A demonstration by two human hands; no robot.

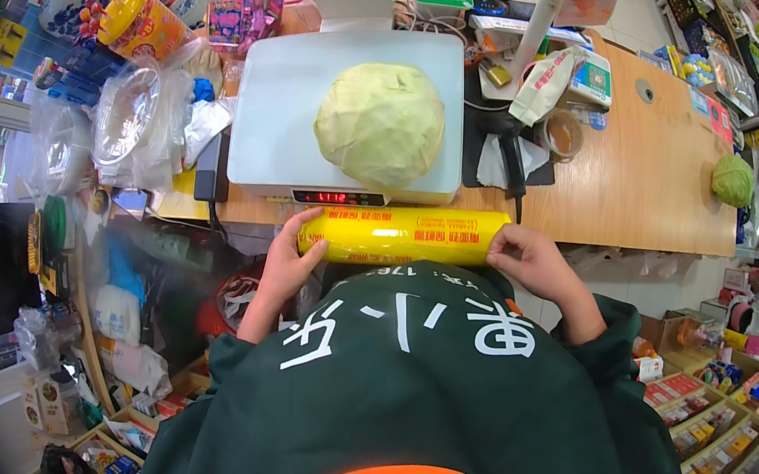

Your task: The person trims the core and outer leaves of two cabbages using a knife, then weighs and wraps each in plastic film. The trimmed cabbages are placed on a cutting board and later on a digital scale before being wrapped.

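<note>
A large roll of plastic cling film in yellow wrapping (403, 233) lies across my body at the counter's near edge. My left hand (295, 249) grips its left end, thumb and fingers around it. At the roll's right end, my right hand (531, 260) pinches the rim or film edge between thumb and fingers. Just beyond the roll stands a white digital scale (273, 104) with a lit red display. A pale green cabbage (380, 123) rests on its platform, touched by neither hand.
The wooden counter (647, 185) extends right, with a smaller cabbage (733, 180) near its far end. A handheld scanner (512, 165), a padlock (495, 72) and a small tub (562, 134) lie right of the scale. Plastic bags (134, 117) and a black adapter (213, 168) are left.
</note>
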